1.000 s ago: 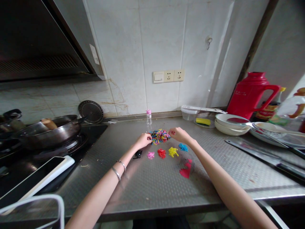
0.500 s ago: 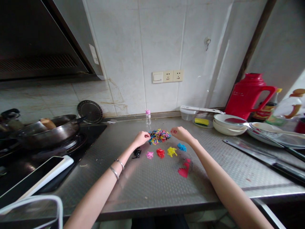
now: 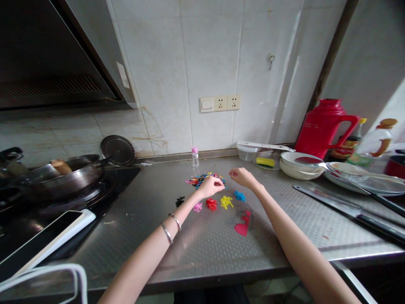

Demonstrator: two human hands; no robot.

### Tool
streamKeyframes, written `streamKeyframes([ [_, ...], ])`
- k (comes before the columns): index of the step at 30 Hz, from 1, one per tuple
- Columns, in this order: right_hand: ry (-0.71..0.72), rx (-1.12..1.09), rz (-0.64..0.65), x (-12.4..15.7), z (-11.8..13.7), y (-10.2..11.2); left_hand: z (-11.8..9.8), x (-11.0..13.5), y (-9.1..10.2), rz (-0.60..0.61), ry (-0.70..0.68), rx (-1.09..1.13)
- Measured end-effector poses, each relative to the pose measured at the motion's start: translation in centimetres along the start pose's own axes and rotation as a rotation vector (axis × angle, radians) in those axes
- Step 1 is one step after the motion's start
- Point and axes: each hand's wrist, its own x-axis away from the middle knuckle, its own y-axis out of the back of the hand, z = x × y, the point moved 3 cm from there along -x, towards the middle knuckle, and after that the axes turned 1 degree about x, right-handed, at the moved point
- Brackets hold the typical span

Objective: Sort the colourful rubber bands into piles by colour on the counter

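Observation:
My left hand (image 3: 212, 187) is over the front right of a mixed pile of small coloured loops (image 3: 196, 180) that look like rubber bands. Its thumb and fingers are pinched together; anything between them is too small to make out. To the pile's right, my right hand (image 3: 243, 177) is held with curled fingers, and its grip is also unclear. Small single-colour heaps lie in a row in front: black bands (image 3: 180, 201), pink bands (image 3: 198, 207), red bands (image 3: 211, 204), yellow bands (image 3: 226, 202) and blue bands (image 3: 239, 196). My left forearm partly covers the black and pink heaps.
A pink-capped bottle (image 3: 195, 158) stands behind the pile. Nearer me lies a clear bag with a red print (image 3: 242, 226). On the right are white bowls (image 3: 300, 169), a cleaver (image 3: 332, 200) and a red thermos (image 3: 322, 128). At left, a pan (image 3: 79, 181) sits on the stove.
My left hand has moved right, from the pile's left edge across its front. My right hand stays beside the pile. The view has shifted slightly.

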Motion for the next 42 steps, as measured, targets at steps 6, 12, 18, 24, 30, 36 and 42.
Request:
streamKeyframes([
  [6,-0.020,0.017,-0.003,0.2,0.0,0.2,-1.2,-2.0,-3.8,0.100,-0.039,-0.112],
  [12,-0.031,0.038,-0.009,0.1,-0.3,0.0,-2.4,-2.3,-5.0,0.176,-0.068,-0.118],
  [18,-0.023,0.014,-0.004,0.0,-0.8,-0.1,-0.8,-1.4,-2.2,0.016,-0.029,-0.107],
  [24,0.008,-0.055,0.058,-0.6,-0.7,-1.8,4.0,-0.6,3.7,-0.199,0.088,-0.061],
  [30,-0.009,-0.045,0.079,-0.3,0.3,-3.1,8.1,1.9,8.6,-0.367,0.243,-0.023],
  [36,-0.050,-0.056,0.022,-0.3,1.0,-3.7,9.7,4.7,10.5,-0.411,0.410,0.104],
  [42,-0.034,-0.047,0.014,-0.3,1.6,-3.9,9.7,5.3,10.7,-0.425,0.438,0.185],
])
